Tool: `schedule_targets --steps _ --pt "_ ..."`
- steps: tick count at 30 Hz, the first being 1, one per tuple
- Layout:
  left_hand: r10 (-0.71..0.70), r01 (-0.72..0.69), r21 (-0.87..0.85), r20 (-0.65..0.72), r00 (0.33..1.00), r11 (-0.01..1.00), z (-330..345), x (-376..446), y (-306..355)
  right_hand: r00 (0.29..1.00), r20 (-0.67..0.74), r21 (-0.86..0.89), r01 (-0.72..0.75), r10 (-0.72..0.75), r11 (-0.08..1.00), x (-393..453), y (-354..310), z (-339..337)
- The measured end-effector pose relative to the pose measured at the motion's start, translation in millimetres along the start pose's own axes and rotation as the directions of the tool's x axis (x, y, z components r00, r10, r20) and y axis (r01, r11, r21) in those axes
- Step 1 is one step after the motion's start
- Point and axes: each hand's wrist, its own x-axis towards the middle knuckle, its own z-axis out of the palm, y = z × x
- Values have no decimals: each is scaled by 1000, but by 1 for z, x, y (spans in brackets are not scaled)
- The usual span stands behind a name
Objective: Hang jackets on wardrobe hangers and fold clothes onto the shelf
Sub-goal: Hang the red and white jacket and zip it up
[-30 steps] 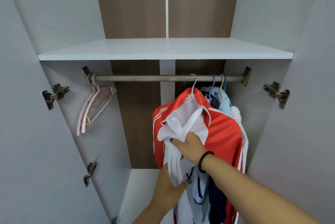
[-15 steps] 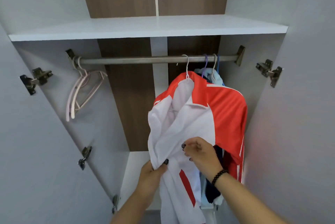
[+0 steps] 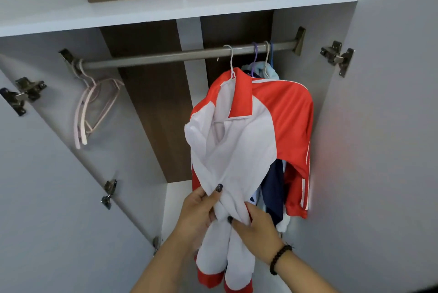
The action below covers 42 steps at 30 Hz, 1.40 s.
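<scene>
Jacket [image 3: 265, 112], red and white, hangs from a white hanger [image 3: 231, 62] on the rail [image 3: 166, 56], right of centre, in front of the other hung clothes [image 3: 272, 188]; I log it as already on the rail, so what is left for this piece looks like tidying only.

Change noted: both white front panels are now drawn together low down and crossed over each other; a second ago they were loose and bunched high near the collar; half a second ago they hung spread apart. I read this as the front being closed and straightened.

Left hand [image 3: 196, 212] grips the left panel, thumb laid across the cloth; right hand [image 3: 257, 228] pinches the other panel just beside it, fingers curled; the two hands nearly touch.

Also differing: both hands sit lower on the garment than before; the view has tilted down, so the shelf [image 3: 180, 8] sits nearer the top edge; spare pink hangers [image 3: 92, 110] at the left end of the rail unchanged; shelf holds no folded clothes that I can see.
</scene>
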Motion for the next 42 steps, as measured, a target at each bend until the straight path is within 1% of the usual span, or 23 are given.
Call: schedule_targets --steps 3,5,7,9,10,12,14,15,16,17,18,19,21,24,26,28,30,32,34,36,37,40,42 --pt "-54 54 -83 -1 999 995 -8 -9 -11 999 -42 44 28 -26 999 -7 -1 0" --pt "-125 118 -123 -49 991 985 -16 -15 -23 998 -56 89 20 -15 996 -10 -2 0" --pt "-207 192 -95 -184 961 977 -26 -22 -43 998 -59 101 13 -7 995 -13 -4 2" --pt "-263 269 -28 -329 907 963 -40 -32 -70 998 -65 117 1 7 993 -16 -8 6" --pt "-289 312 8 -355 889 950 -46 -40 -81 997 -74 120 -4 13 993 -18 -13 9" --pt "-399 419 -14 -334 854 908 -57 -59 -95 994 -104 107 -13 24 994 -20 -22 16" --pt "-567 541 -170 -269 778 823 -69 -76 -104 991 -129 92 -25 37 995 -23 -32 23" --pt "-618 572 -237 -227 753 785 -76 -83 -107 990 -136 92 -34 47 995 -25 -37 27" --pt "-641 585 -291 -162 750 758 -83 -89 -110 988 -143 105 -46 61 993 -27 -41 31" --pt "-645 589 -331 -82 760 737 -89 -93 -112 986 -148 125 -59 78 990 -30 -46 36" --pt "-616 567 -361 -24 788 740 -94 -95 -114 985 -150 147 -67 89 987 -33 -50 39" --pt "-571 522 -401 -4 821 753 -98 -97 -114 984 -149 165 -72 97 984 -37 -55 43" --pt "-460 387 -464 -49 887 797 -103 -99 -109 982 -156 191 -77 108 979 -46 -64 50" --pt "-326 233 -462 -132 936 856 -112 -105 -95 972 -193 236 -89 137 968 -59 -73 59" --pt "-235 153 -394 -168 957 906 -124 -110 -91 965 -210 279 -97 159 955 -68 -78 62" --pt "-121 77 -207 -211 970 975 -134 -118 -81 960 -199 338 -124 199 933 -78 -80 64" --pt "-19 14 -17 -312 950 1000 -142 -125 -74 946 -191 365 -178 261 914 -87 -76 68" --pt "24 -24 6 -424 905 1000 -148 -130 -67 929 -207 338 -227 308 913 -95 -70 73" --pt "28 -28 6 -468 883 1000 -154 -132 -63 915 -236 278 -259 327 925 -103 -63 79" --pt "6 15 42 -456 890 999 -158 -136 -60 911 -254 224 -273 326 936 -111 -60 84" --pt "-29 42 19 -438 899 999 -160 -137 -60 912 -251 213 -274 324 938 -116 -58 86" --pt "-220 166 -187 -325 920 968 -161 -147 -59 909 -243 216 -289 338 933 -126 -52 90" --pt "-327 267 -243 -253 911 933 -158 -150 -63 909 -216 262 -297 356 918 -133 -50 89"
